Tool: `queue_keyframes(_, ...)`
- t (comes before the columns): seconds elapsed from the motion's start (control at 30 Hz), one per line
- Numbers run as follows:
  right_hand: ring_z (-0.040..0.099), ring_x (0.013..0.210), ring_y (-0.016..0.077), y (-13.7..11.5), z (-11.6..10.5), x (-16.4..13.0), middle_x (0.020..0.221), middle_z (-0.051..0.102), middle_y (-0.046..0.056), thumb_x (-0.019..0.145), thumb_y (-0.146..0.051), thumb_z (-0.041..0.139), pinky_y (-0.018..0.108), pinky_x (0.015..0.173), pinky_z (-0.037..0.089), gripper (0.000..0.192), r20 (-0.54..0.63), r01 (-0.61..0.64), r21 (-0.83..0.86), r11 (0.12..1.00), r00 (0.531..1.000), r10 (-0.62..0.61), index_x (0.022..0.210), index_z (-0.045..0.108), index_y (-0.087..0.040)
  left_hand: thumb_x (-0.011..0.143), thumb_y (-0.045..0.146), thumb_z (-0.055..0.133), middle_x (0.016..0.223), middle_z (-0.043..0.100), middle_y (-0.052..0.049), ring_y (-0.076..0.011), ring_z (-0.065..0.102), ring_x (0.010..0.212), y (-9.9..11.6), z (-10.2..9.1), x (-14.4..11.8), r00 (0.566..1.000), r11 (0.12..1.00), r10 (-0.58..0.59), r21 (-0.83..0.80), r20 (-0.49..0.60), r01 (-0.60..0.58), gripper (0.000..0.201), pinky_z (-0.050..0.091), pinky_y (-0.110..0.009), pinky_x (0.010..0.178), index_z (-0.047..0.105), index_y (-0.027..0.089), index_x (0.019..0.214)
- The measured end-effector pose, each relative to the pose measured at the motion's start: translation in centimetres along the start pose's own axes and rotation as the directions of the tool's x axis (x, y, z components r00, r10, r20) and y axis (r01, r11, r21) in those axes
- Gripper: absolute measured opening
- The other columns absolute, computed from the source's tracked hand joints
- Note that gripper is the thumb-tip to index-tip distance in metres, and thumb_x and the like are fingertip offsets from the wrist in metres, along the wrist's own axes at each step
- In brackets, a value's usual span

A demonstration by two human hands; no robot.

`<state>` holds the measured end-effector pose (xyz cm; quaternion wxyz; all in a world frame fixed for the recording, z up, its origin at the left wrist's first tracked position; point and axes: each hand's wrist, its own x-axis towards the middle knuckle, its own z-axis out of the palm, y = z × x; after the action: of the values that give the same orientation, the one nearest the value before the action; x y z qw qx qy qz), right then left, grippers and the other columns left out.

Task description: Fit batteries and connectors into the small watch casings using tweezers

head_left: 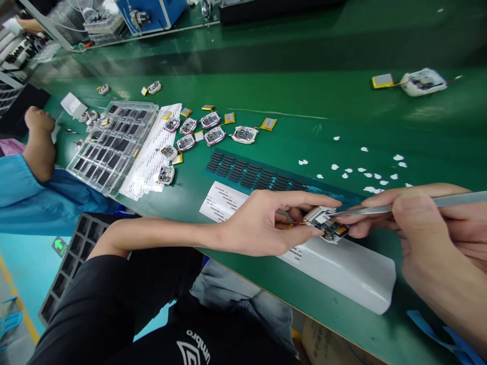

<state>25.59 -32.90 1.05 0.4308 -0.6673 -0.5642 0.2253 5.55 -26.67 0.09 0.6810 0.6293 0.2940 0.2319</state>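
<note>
Between the thumb and fingers of my left hand (262,223) is a small white-cased circuit board (327,223), tilted, its dark components facing up. A thin wire runs from it into my palm, where a bit of yellow shows. My right hand (429,238) grips metal tweezers (384,209), and their tips touch the board's upper side. Below both hands lies a white release-paper sheet (350,274) with printed text at its left part. Just behind, a strip of dark adhesive pads (251,172) is partly covered by my left hand.
Several circuit units with yellow batteries (215,135) lie at the back left, beside a clear compartment tray (114,142) on printed sheets. Another unit (424,82) sits far right. White scraps (361,170) dot the green table. A co-worker's arm (40,142) is at left.
</note>
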Motion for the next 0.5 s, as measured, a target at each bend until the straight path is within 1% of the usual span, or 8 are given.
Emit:
queue_keyframes(0.1, 0.073, 0.081, 0.0208, -0.15, -0.07, -0.03, 0.078, 0.073, 0.003, 0.101, -0.058, 0.055, 0.044, 0.08, 0.058, 0.042, -0.009, -0.023, 0.011, 1.0, 1.0, 0.024, 0.072, 0.07, -0.032, 0.089, 0.022, 0.071, 0.085, 0.066, -0.004, -0.0121, 0.051, 0.071, -0.03, 0.07, 0.0, 1.0, 1.0, -0.012, -0.001, -0.002, 0.012, 0.039, 0.049, -0.024, 0.062, 0.073, 0.015, 0.127)
queue_keyframes(0.27, 0.072, 0.082, 0.0231, -0.24, -0.3, -0.07, 0.079, 0.075, 0.005, 0.1, -0.061, 0.054, 0.047, 0.078, 0.056, 0.044, -0.002, -0.02, -0.052, 0.998, 1.0, 0.02, 0.072, 0.071, -0.032, 0.087, 0.019, 0.07, 0.093, 0.07, -0.006, -0.0104, 0.05, 0.071, -0.16, 0.49, 0.05, 0.999, 0.999, -0.03, -0.022, -0.034, 0.029, 0.039, 0.049, -0.022, 0.061, 0.074, 0.014, 0.126)
queue_keyframes(0.37, 0.072, 0.083, 0.023, -0.09, -0.21, -0.18, 0.079, 0.075, 0.005, 0.1, -0.062, 0.053, 0.047, 0.077, 0.056, 0.046, -0.005, -0.028, -0.076, 0.997, 1.0, 0.028, 0.069, 0.07, -0.033, 0.087, 0.021, 0.07, 0.093, 0.071, -0.006, -0.0091, 0.048, 0.068, -0.2, 0.73, -0.01, 0.998, 0.998, -0.014, -0.057, -0.055, 0.011, 0.037, 0.046, -0.021, 0.058, 0.075, 0.013, 0.122)
queue_keyframes(0.5, 0.072, 0.079, 0.021, -0.31, -0.14, -0.27, 0.08, 0.075, 0.005, 0.099, -0.062, 0.055, 0.044, 0.072, 0.055, 0.044, -0.034, -0.001, -0.093, 0.996, 0.999, -0.002, 0.069, 0.071, -0.033, 0.088, 0.026, 0.07, 0.088, 0.069, -0.006, -0.0074, 0.045, 0.064, -0.12, 0.91, -0.17, 0.997, 0.995, 0.01, -0.101, -0.078, -0.018, 0.034, 0.042, -0.021, 0.054, 0.074, 0.01, 0.118)
